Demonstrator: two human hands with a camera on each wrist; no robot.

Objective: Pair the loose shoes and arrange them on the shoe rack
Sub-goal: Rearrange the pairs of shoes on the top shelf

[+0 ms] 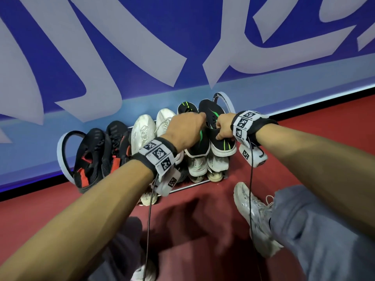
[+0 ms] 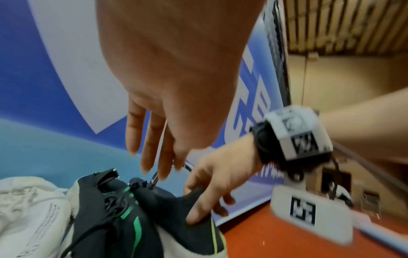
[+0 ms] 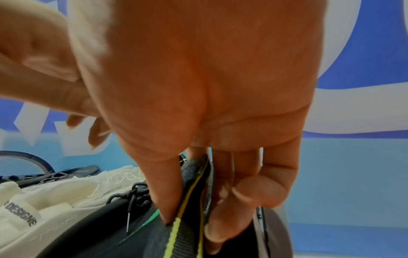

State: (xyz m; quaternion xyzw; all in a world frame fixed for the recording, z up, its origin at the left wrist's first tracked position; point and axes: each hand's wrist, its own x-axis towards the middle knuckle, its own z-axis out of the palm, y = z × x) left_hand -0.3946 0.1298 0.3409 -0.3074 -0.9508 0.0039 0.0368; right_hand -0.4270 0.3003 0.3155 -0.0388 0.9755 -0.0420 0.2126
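Note:
A black shoe with green stripes (image 1: 222, 148) stands at the right end of the shoe rack's (image 1: 192, 184) top shelf. My right hand (image 1: 223, 128) pinches its heel collar by the yellow pull tab (image 3: 174, 233), thumb on one side and fingers (image 3: 214, 230) inside. Its mate (image 1: 199, 148) sits just left of it, toe toward the wall. My left hand (image 1: 187, 128) hovers over this pair with straight fingers (image 2: 152, 150) and holds nothing; whether it touches a shoe is unclear. The left wrist view shows my right hand (image 2: 212, 188) on the black heel (image 2: 176, 218).
A white pair (image 1: 143, 130) and a black-and-red pair (image 1: 91, 155) fill the top shelf to the left. More pale shoes (image 1: 196, 167) sit on the lower shelf. The rack backs onto a blue banner wall. My grey sneaker (image 1: 251, 216) rests on the red floor.

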